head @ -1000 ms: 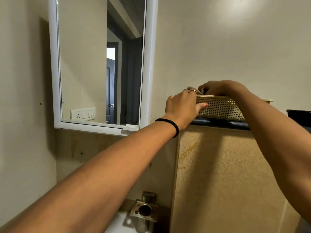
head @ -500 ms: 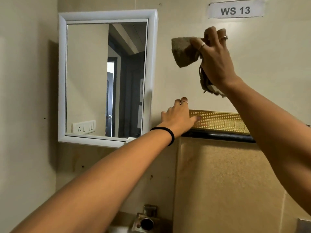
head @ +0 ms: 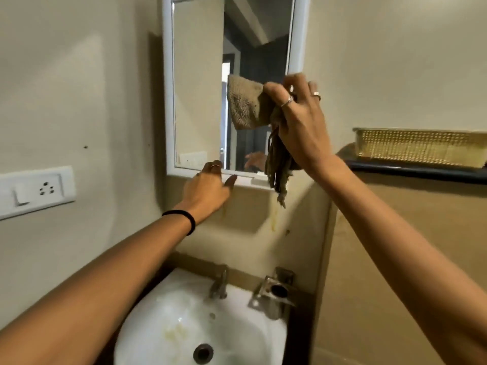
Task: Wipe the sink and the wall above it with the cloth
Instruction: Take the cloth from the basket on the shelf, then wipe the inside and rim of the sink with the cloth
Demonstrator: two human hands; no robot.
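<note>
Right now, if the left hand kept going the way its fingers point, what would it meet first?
The left hand points up toward the mirror's white bottom frame; its fingertips look at or nearly on it already, though depth is unclear.

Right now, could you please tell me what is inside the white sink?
Inside the white sink are the dark drain hole and a yellowish stain. The left forearm covers its left side, and the front edge is out of frame.

— What is hanging at upper centre of the frame?
— A white-framed mirror (head: 200, 83) is reflecting a doorway.
— And at the edges?
— A switch-and-socket plate (head: 34, 192) is sitting at far left; a yellow perforated basket (head: 419, 147) is resting on a dark ledge (head: 416, 173) at right.
</note>
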